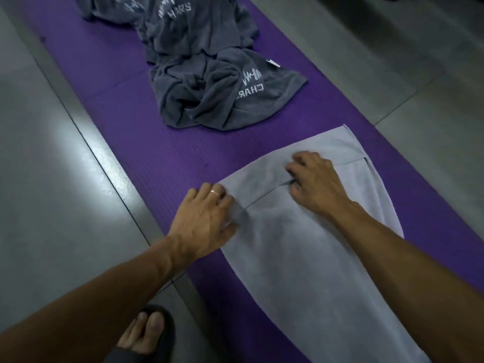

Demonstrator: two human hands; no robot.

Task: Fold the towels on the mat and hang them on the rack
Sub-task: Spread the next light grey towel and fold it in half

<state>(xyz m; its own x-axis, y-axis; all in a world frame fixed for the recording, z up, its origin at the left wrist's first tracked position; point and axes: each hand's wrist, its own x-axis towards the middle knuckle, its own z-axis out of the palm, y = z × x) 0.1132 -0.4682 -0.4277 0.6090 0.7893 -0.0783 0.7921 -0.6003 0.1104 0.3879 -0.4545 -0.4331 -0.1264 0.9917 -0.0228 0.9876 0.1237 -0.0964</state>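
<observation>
A light grey towel (301, 244) lies flat on the purple mat (157, 158), with a folded edge running across it between my hands. My left hand (207, 218) pinches that edge at the towel's left border, thumb under the fold. My right hand (314, 179) grips the same edge near the middle, its fingers curled over it. Farther back on the mat lies a crumpled dark grey towel (209, 87) with white lettering, and another like it behind it. The rack is out of view.
Grey floor tiles (52, 179) border the mat on both sides. My foot in a dark sandal (149, 334) stands on the tiles at the mat's near left edge.
</observation>
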